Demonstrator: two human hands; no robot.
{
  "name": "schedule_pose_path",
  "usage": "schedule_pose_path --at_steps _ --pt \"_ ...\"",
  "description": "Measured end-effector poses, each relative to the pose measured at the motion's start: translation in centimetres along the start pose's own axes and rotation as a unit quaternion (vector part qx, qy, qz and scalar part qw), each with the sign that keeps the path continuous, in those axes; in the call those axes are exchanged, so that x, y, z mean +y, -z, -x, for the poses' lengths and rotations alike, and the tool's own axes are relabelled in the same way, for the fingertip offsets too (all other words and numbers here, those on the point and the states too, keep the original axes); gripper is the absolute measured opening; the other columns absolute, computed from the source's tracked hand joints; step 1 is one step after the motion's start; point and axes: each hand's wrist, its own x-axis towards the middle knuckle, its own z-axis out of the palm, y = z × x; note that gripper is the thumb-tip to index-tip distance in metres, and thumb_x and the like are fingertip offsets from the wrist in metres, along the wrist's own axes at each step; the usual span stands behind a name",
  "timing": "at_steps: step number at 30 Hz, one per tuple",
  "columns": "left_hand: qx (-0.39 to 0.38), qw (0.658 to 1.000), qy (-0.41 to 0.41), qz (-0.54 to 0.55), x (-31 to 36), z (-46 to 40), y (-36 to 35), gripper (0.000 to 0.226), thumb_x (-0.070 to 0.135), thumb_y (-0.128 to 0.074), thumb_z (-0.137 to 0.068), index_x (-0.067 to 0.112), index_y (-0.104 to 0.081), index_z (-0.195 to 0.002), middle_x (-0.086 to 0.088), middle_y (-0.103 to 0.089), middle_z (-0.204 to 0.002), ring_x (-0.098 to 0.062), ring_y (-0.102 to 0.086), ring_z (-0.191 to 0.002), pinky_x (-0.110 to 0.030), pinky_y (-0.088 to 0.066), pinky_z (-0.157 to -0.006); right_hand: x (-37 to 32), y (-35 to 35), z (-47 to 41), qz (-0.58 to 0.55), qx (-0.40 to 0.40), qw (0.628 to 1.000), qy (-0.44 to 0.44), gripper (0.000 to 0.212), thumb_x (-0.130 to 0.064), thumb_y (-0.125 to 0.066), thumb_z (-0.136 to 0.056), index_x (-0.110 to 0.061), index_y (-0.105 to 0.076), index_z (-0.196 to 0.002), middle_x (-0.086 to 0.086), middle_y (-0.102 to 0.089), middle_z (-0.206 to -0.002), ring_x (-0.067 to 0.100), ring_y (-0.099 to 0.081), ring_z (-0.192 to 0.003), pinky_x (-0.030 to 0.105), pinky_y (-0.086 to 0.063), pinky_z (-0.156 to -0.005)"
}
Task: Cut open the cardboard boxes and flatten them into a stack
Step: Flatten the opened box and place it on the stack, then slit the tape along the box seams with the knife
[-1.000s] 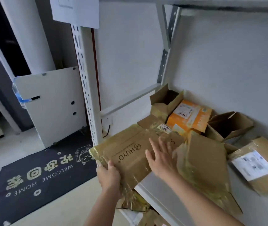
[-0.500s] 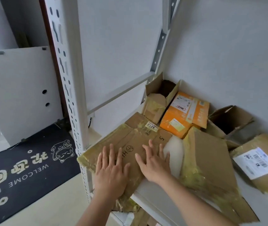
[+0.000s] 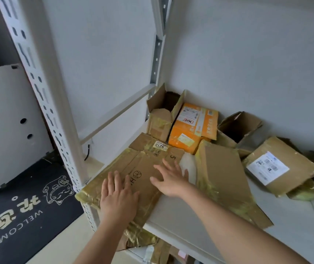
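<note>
Far to the left of the hands a dark doormat (image 3: 18, 206) with a cat drawing and the word WELCOME lies on the floor, and a white panel (image 3: 9, 121) with round holes leans behind it. Closer in, a white perforated shelf post (image 3: 43, 96) runs down to the corner of the white shelf (image 3: 181, 221). The left hand (image 3: 119, 197) lies palm down, fingers straight and slightly spread, on the near left part of a flattened cardboard box (image 3: 142, 168); it grips nothing, only presses. This box is brown, creased, and wrapped along its edges in shiny yellowish tape; black printed letters and a round logo show between the two hands, and a small white sticker reading 9213 sits at its far end. Its left corner hangs past the shelf edge, under the left hand's wrist. The right hand (image 3: 171, 180) rests flat on the box's right edge, fingers extended and apart, holding nothing. Just beyond its fingertips lies a white padded piece (image 3: 188, 164). Farther back from the hands stands an open brown box (image 3: 160, 115) in the shelf corner, with an orange box (image 3: 194, 128) leaning beside it. To the right of the right hand lies another flattened taped box (image 3: 223, 178), then an open crumpled carton (image 3: 240, 128) against the wall, and farthest right a taped parcel (image 3: 278, 168) with a white shipping label.
</note>
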Motion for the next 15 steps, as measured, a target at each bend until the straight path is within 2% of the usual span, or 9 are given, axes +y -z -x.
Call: schedule_pose_path --at_steps 3,5,6,7,8,9,10,12,15 --pt "0.011 0.999 -0.033 0.013 2.1 0.3 2.5 0.069 0.040 -0.034 -0.104 0.017 0.001 -0.158 -0.015 0.018 -0.163 -0.031 0.023 -0.149 -0.044 0.020 -0.116 1.9 3.1 3.8 0.008 0.123 0.992 0.028 0.054 -0.049 -0.038 -0.101 -0.039 -0.020 -0.152 -0.010 0.013 -0.164 0.025 0.019 -0.150 0.060 0.004 -0.119" --pt "0.027 0.996 -0.071 0.041 4.3 0.2 3.7 0.059 0.024 -0.044 -0.100 0.013 -0.022 -0.154 -0.014 0.008 -0.164 -0.029 0.016 -0.151 -0.041 0.019 -0.115 4.2 4.5 6.3 0.013 0.197 0.980 0.011 0.054 -0.049 -0.038 -0.102 -0.038 -0.020 -0.151 -0.007 0.011 -0.165 0.026 0.015 -0.151 0.059 -0.004 -0.121" --pt "0.029 0.993 -0.091 0.072 5.6 0.1 4.1 0.050 0.019 -0.046 -0.098 0.012 -0.036 -0.146 -0.014 -0.003 -0.164 -0.028 0.007 -0.152 -0.041 0.013 -0.119 5.5 5.0 7.5 0.020 0.224 0.974 -0.015 0.056 -0.050 -0.037 -0.101 -0.037 -0.019 -0.152 -0.005 0.010 -0.165 0.027 0.010 -0.152 0.057 -0.007 -0.121" --pt "0.024 0.987 -0.106 0.116 7.0 0.1 4.4 0.038 0.014 -0.046 -0.097 0.011 -0.048 -0.135 -0.014 -0.019 -0.160 -0.029 -0.010 -0.151 -0.040 -0.001 -0.123 7.0 5.3 8.4 0.020 0.246 0.968 -0.048 0.058 -0.051 -0.037 -0.101 -0.036 -0.018 -0.153 -0.002 0.006 -0.165 0.028 0.005 -0.152 0.055 -0.011 -0.121" --pt "0.010 0.979 -0.109 0.173 8.4 0.2 4.4 0.029 0.010 -0.043 -0.096 0.008 -0.055 -0.123 -0.016 -0.034 -0.151 -0.031 -0.029 -0.143 -0.039 -0.020 -0.119 8.5 5.5 9.2 0.010 0.263 0.961 -0.087 0.060 -0.051 -0.039 -0.100 -0.034 -0.017 -0.154 0.002 0.002 -0.165 0.030 0.001 -0.152 0.054 -0.014 -0.121" --pt "-0.024 0.965 -0.103 0.241 9.8 0.3 4.4 0.025 0.010 -0.040 -0.098 0.005 -0.057 -0.116 -0.018 -0.046 -0.142 -0.032 -0.042 -0.131 -0.038 -0.034 -0.108 10.0 5.4 9.6 -0.016 0.269 0.954 -0.132 0.062 -0.051 -0.041 -0.100 -0.033 -0.017 -0.154 0.006 -0.002 -0.165 0.032 -0.002 -0.151 0.054 -0.016 -0.120" --pt "-0.067 0.941 -0.092 0.318 11.3 0.5 4.3 0.030 0.013 -0.039 -0.101 0.003 -0.057 -0.122 -0.018 -0.051 -0.138 -0.031 -0.049 -0.125 -0.036 -0.039 -0.101 11.3 5.0 9.8 -0.055 0.262 0.947 -0.179 0.065 -0.052 -0.043 -0.099 -0.033 -0.015 -0.154 0.009 -0.003 -0.164 0.034 -0.004 -0.150 0.055 -0.018 -0.118" --pt "-0.158 0.885 -0.068 0.433 13.9 1.2 3.9 0.036 0.025 -0.038 -0.106 0.013 -0.054 -0.136 -0.005 -0.055 -0.137 -0.020 -0.053 -0.123 -0.027 -0.042 -0.096 13.6 4.1 10.0 -0.160 0.214 0.932 -0.244 0.073 -0.059 -0.045 -0.096 -0.036 -0.008 -0.155 0.011 -0.004 -0.163 0.036 -0.008 -0.149 0.055 -0.022 -0.117" --pt "-0.229 0.818 -0.022 0.527 16.5 2.1 3.1 0.026 0.028 -0.038 -0.107 0.020 -0.062 -0.103 0.010 -0.059 -0.096 0.004 -0.051 -0.081 -0.010 -0.039 -0.066 15.4 3.2 11.1 -0.304 0.179 0.911 -0.211 0.078 -0.059 -0.049 -0.095 -0.034 -0.008 -0.157 0.003 -0.023 -0.160 0.025 -0.030 -0.144 0.044 -0.035 -0.114"
